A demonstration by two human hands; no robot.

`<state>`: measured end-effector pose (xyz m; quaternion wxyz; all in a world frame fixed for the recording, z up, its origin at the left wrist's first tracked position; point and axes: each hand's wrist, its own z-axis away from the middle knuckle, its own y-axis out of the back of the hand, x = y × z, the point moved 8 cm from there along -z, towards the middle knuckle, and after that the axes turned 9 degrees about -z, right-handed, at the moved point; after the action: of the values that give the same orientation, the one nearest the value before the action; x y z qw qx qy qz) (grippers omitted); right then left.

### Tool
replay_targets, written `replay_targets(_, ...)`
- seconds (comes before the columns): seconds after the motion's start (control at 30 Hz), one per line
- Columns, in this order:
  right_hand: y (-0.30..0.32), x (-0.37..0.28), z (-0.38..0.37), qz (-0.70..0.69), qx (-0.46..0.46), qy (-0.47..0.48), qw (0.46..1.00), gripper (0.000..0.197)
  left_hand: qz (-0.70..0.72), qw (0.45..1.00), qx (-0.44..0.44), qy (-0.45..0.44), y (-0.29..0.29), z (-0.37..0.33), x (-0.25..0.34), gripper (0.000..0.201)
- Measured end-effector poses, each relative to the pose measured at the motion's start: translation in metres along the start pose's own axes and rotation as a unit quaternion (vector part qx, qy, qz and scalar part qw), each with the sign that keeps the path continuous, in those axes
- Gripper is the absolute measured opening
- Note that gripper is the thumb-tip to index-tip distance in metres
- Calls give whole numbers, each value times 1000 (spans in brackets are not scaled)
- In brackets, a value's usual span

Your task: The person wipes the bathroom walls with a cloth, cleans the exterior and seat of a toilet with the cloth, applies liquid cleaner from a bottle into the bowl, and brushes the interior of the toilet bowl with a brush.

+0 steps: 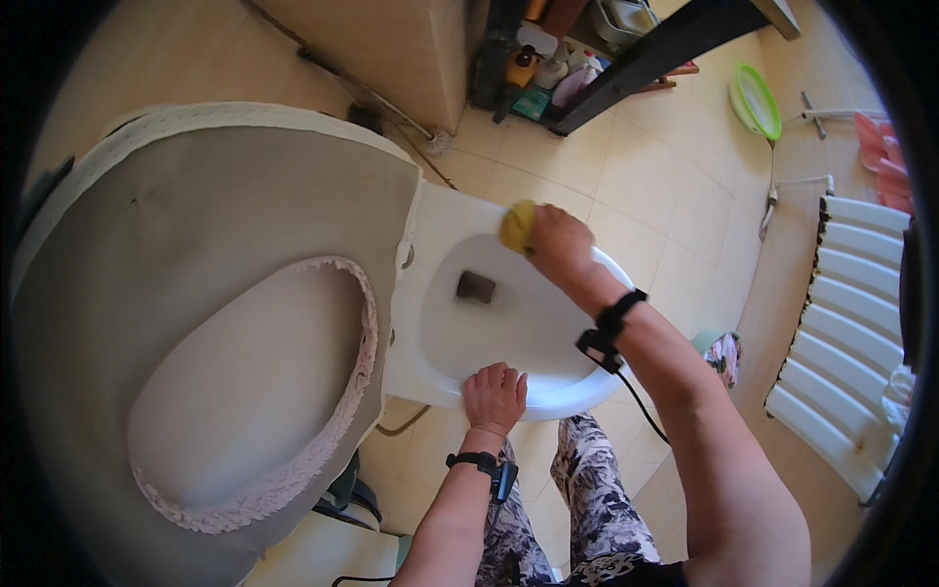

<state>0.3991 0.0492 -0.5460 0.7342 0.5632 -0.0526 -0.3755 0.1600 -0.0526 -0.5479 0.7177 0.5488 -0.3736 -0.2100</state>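
A white toilet bowl (pixel 423 323) stands in front of me, with a dark drain opening (pixel 475 287) inside it. In my right hand (pixel 562 245) is a crumpled yellow cloth or sponge (pixel 518 227); its exact kind is unclear. That hand is closed around it, at the far rim of the bowl. My left hand (pixel 495 398) grips the near rim, its fingers bent over the inner edge. The raised seat and lid (pixel 264 210) fill the left side, a grey-brown cover on them and a pinkish fluffy edge around the oval. Black bands sit on both wrists.
A toilet brush (pixel 438 142) leans by the cabinet at the far left. Beyond the bowl, a dark-framed shelf (pixel 655 59) holds several bottles. A green basin (pixel 753 101) rests against the wall. At right are a white radiator (pixel 846 333) and a small bin (pixel 722 354).
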Motion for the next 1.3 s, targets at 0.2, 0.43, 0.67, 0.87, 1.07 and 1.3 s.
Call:
replay_targets(0.2, -12, -106, -33, 112, 169, 246, 948, 40, -3, 1000, -5, -5, -3, 5, -1, 15)
replay_targets(0.43, 2, 46, 27, -62, 61, 44, 995, 41, -14, 1000, 2, 8, -5, 1, -6, 11)
replay_targets(0.67, -68, 155, 261, -293, 182, -416, 841, 39, -62, 998, -4, -11, -7, 0, 0, 12)
replay_targets(0.87, -171, 39, 336, -611, 287, -522, 522, 48, -61, 997, 16, -36, -12, 3, 5, 13)
replay_targets(1.07, -106, 147, 295, -456, 259, -439, 730, 32, -59, 998, 8, -24, -7, -2, 5, 11)
replay_targets(1.3, 22, 104, 77, -98, 100, -63, 988, 27, -38, 999, 9, -12, -7, -2, 7, 11)
